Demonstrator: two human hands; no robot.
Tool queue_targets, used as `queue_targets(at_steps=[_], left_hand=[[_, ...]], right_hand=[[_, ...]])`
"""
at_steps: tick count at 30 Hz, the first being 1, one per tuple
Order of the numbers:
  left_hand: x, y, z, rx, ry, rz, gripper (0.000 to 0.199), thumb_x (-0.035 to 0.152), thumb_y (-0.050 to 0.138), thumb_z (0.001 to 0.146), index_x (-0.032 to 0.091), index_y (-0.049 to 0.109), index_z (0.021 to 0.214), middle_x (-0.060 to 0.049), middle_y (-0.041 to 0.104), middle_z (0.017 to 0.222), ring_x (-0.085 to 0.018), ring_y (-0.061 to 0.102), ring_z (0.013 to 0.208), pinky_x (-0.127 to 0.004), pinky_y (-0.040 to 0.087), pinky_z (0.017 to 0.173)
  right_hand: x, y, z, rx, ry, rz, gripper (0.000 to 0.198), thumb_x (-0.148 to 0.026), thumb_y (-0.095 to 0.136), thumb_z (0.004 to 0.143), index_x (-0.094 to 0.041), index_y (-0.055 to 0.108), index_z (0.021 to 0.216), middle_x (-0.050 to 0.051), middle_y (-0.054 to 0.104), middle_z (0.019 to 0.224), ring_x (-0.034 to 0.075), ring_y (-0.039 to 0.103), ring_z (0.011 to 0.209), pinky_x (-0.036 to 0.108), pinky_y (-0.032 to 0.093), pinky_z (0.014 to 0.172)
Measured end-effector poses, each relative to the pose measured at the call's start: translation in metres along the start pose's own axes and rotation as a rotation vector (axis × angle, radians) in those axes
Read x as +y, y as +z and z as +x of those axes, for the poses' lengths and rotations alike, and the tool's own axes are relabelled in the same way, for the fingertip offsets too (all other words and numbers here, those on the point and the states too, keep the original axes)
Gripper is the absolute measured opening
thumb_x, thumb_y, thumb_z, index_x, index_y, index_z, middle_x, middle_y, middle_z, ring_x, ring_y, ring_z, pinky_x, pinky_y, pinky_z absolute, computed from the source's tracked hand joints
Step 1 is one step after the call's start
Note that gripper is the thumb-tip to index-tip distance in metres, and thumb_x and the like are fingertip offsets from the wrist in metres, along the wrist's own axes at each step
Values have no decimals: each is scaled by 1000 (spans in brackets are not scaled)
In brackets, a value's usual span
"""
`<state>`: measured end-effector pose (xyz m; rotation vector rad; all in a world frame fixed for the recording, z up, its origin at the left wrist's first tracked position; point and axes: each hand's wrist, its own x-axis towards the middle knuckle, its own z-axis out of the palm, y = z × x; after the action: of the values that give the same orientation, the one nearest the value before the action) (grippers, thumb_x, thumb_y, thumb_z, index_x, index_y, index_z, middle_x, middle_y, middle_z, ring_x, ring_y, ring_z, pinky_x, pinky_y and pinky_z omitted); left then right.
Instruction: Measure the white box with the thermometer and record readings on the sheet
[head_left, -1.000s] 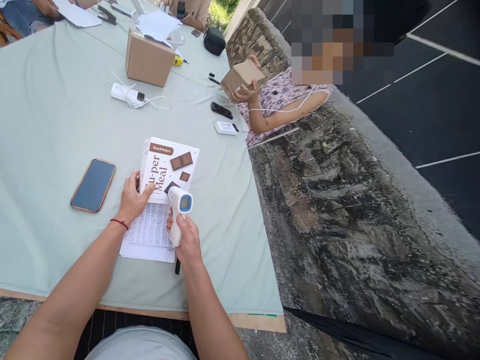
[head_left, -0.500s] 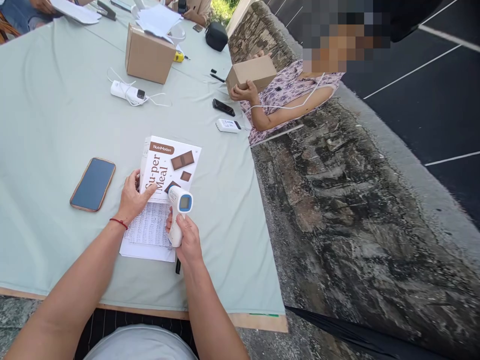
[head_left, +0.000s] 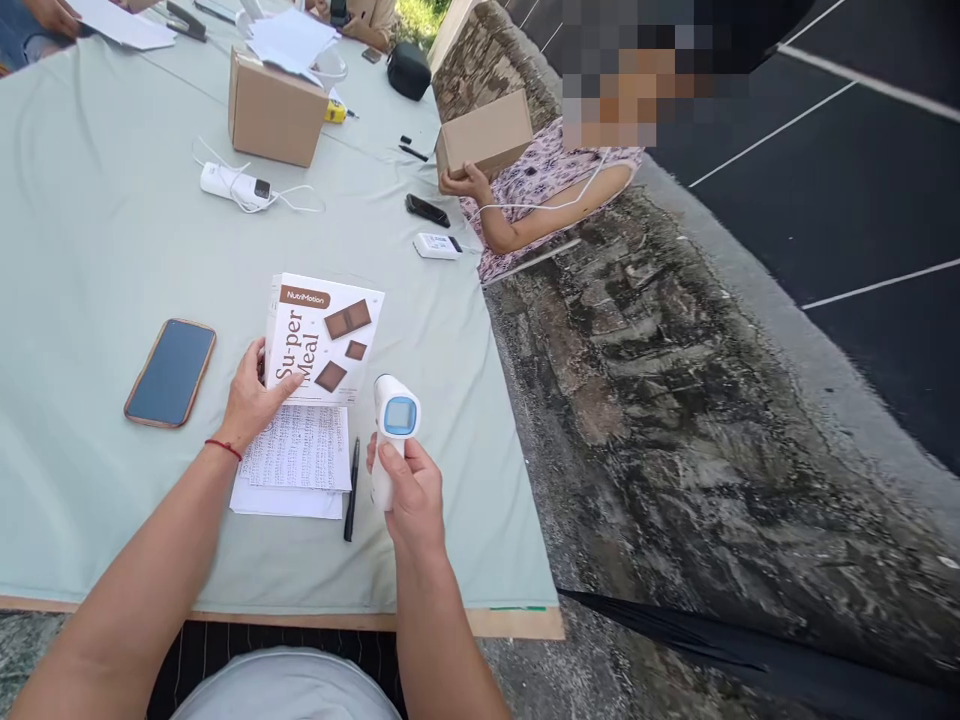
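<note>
My left hand [head_left: 259,392] grips the lower left corner of a white NutriMotion "Su-per Meal" box [head_left: 330,335], thumb on its front face. Printed brown chocolate pieces show on that face. In my right hand [head_left: 412,490] is a white infrared thermometer [head_left: 390,460], held upright by its handle, its blue-framed screen facing me. The thermometer stands apart from the box, to its lower right. Below the box lie printed sheets of paper [head_left: 296,460]. A black pen [head_left: 352,490] rests on the cloth between the papers and my right hand.
A smartphone [head_left: 171,372] lies left of my left hand. Farther off are a white device with a cable [head_left: 234,186], a cardboard box [head_left: 274,110] with papers on top, a black phone [head_left: 427,210] and a small white device [head_left: 437,246]. At the right, a person holds another cardboard box [head_left: 487,132].
My right hand has moved the thermometer right, away from the box, uncovering its lower corner and the pen. The thermometer's screen now looks lit. The whole view has shifted slightly.
</note>
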<state>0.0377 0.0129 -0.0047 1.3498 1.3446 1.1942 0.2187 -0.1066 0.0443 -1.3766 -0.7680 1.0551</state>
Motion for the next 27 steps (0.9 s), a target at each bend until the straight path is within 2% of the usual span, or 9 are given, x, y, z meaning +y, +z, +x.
queue_targets(at_steps=[6, 10, 13, 16, 19, 23, 27], left_hand=[[-3, -4, 3, 8, -36, -30, 92, 54, 81, 69, 19, 42, 144, -15, 63, 130, -32, 62, 121, -52, 48, 107], [-10, -4, 5, 32, 15, -53, 94, 56, 80, 70, 20, 38, 145, -14, 63, 125, -31, 64, 117, -51, 50, 105], [-12, -4, 5, 14, 106, -82, 90, 60, 76, 73, 21, 35, 144, -14, 61, 125, -28, 64, 113, -49, 51, 102], [-12, -4, 6, 10, 227, -95, 90, 61, 74, 75, 25, 30, 144, -13, 56, 129, -27, 61, 116, -47, 50, 104], [-11, -6, 9, 0, 313, -90, 90, 62, 72, 78, 30, 24, 146, -13, 51, 134, -26, 57, 122, -46, 49, 105], [-11, -10, 13, -34, 355, -37, 88, 62, 71, 79, 31, 23, 146, -12, 47, 140, -28, 51, 130, -47, 45, 110], [-11, -13, 14, -56, 328, 10, 82, 60, 67, 83, 29, 25, 146, -14, 43, 146, -28, 46, 136, -45, 45, 111]], right_hand=[[-8, -24, -3, 116, -39, -18, 37, -52, 76, 70, -18, 65, 80, 1, 59, 73, 14, 50, 69, 27, 41, 63], [1, -36, 3, 155, -56, -58, 43, -57, 73, 71, -17, 68, 86, 1, 60, 74, 13, 50, 67, 27, 41, 63], [22, -51, 15, 214, -80, -277, 51, -59, 72, 71, -16, 70, 100, 4, 67, 86, 18, 57, 78, 31, 46, 71], [51, -71, 28, 355, -163, -579, 61, -59, 72, 67, -18, 69, 114, 11, 69, 104, 26, 61, 96, 37, 48, 81], [74, -88, 35, 433, -189, -791, 66, -61, 70, 66, -19, 68, 117, 12, 70, 104, 28, 62, 96, 41, 47, 83], [84, -97, 38, 428, -160, -890, 60, -61, 68, 68, -20, 67, 111, 12, 71, 104, 28, 62, 95, 43, 46, 87], [82, -92, 35, 401, -184, -955, 51, -60, 64, 73, -21, 67, 106, 12, 70, 103, 29, 61, 96, 46, 44, 90]])
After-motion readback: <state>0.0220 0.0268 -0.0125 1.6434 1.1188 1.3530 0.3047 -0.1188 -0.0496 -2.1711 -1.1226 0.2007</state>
